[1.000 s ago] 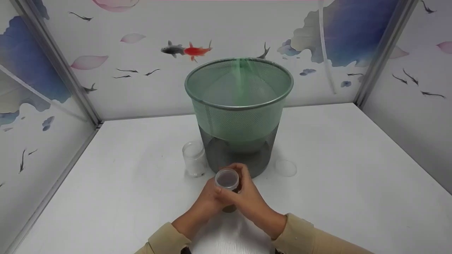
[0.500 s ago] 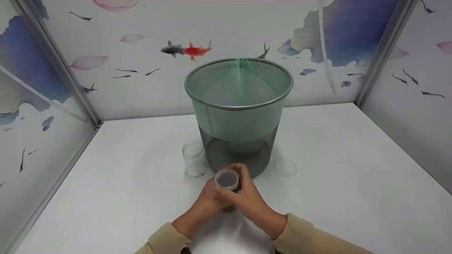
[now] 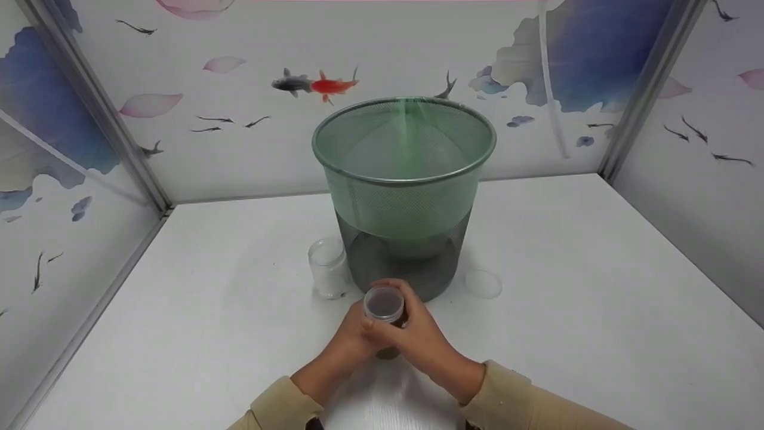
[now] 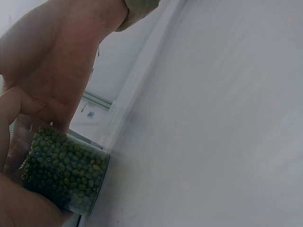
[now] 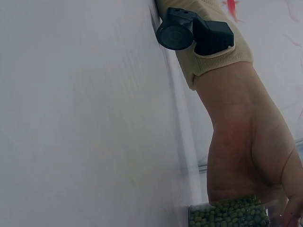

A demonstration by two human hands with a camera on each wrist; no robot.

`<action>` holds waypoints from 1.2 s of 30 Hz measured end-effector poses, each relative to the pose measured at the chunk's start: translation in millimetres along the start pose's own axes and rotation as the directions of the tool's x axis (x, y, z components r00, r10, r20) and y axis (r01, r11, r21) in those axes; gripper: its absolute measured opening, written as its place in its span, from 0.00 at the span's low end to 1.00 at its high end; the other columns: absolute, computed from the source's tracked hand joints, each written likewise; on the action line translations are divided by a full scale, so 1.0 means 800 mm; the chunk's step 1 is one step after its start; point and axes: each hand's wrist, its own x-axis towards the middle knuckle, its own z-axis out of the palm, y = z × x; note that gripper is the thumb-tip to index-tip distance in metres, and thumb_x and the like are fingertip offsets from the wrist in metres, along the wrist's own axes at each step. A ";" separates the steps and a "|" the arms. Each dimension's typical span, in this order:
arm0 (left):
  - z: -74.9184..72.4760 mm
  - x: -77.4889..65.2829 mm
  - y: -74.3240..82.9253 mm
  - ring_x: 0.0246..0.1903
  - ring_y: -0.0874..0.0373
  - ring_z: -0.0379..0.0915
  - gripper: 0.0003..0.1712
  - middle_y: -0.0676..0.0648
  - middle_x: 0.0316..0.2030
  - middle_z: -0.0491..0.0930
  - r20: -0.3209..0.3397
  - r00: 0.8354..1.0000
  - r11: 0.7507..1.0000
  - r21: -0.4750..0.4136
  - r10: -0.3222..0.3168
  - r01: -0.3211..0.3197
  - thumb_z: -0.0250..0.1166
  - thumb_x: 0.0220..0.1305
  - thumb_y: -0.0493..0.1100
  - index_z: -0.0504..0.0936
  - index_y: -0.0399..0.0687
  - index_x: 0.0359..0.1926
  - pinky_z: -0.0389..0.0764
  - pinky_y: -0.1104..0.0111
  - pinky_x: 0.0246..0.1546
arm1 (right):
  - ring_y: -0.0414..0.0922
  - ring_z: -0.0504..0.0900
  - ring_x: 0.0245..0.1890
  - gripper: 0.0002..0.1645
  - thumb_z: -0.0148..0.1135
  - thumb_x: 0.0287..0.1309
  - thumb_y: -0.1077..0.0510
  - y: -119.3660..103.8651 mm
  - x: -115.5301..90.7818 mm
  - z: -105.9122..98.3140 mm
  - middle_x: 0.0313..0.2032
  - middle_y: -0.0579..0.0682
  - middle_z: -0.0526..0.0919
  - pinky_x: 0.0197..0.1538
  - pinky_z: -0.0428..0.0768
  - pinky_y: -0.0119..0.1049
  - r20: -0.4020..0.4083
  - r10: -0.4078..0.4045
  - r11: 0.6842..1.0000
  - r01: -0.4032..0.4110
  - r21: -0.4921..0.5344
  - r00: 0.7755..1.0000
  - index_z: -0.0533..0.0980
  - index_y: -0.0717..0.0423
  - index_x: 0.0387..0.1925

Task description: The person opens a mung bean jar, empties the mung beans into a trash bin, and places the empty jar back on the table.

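Note:
Both my hands hold a clear jar of green mung beans upright, low over the table in front of the bin. In the head view the jar's round rim shows between my left hand and right hand. The right thumb lies across the near side of the jar, and the right fingers curl round its far side. My left hand wraps the jar from the left, its fingers mostly hidden. Both wrist views show the beans through the clear wall, with the jar's base close to the tabletop.
A metal mesh bin with a green upper part stands just beyond my hands. Left of it is a clear jar without a lid, and right of it lies a clear round disc. Patterned panels enclose the white table.
The right fingers behind the jar have shifted slightly. Both hands, the jar and everything around them otherwise stay in place.

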 end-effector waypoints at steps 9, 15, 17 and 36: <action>-0.001 -0.001 -0.002 0.50 0.56 0.72 0.33 0.47 0.53 0.77 0.019 1.000 0.998 -0.055 -0.020 0.021 0.74 0.57 0.44 0.71 0.41 0.61 0.72 0.59 0.55 | 0.44 0.69 0.62 0.39 0.71 0.56 0.45 0.001 0.000 0.000 0.63 0.46 0.68 0.63 0.68 0.46 -0.003 0.008 1.000 -0.008 0.011 1.000 0.64 0.42 0.66; -0.001 -0.002 -0.002 0.52 0.56 0.71 0.35 0.48 0.54 0.76 0.020 0.999 0.997 -0.066 -0.029 0.030 0.74 0.57 0.45 0.71 0.43 0.63 0.71 0.59 0.57 | 0.42 0.67 0.64 0.42 0.71 0.56 0.47 0.001 0.000 0.000 0.65 0.43 0.68 0.65 0.65 0.47 -0.011 -0.022 0.999 0.022 0.026 1.000 0.60 0.41 0.67; -0.001 -0.002 -0.001 0.51 0.57 0.72 0.34 0.49 0.54 0.77 0.021 0.999 0.996 -0.075 -0.037 0.039 0.74 0.57 0.46 0.71 0.44 0.62 0.71 0.60 0.57 | 0.43 0.68 0.63 0.42 0.71 0.57 0.48 0.002 0.001 0.000 0.64 0.45 0.68 0.65 0.65 0.46 -0.011 -0.026 0.999 0.026 0.040 1.000 0.59 0.45 0.67; -0.001 -0.001 -0.001 0.50 0.57 0.72 0.35 0.48 0.53 0.77 0.011 1.000 0.998 -0.058 -0.027 0.028 0.74 0.57 0.46 0.71 0.42 0.63 0.72 0.61 0.54 | 0.45 0.70 0.61 0.42 0.72 0.55 0.49 0.001 0.002 0.001 0.62 0.50 0.69 0.63 0.66 0.45 -0.028 -0.022 0.997 0.024 0.076 0.999 0.57 0.52 0.63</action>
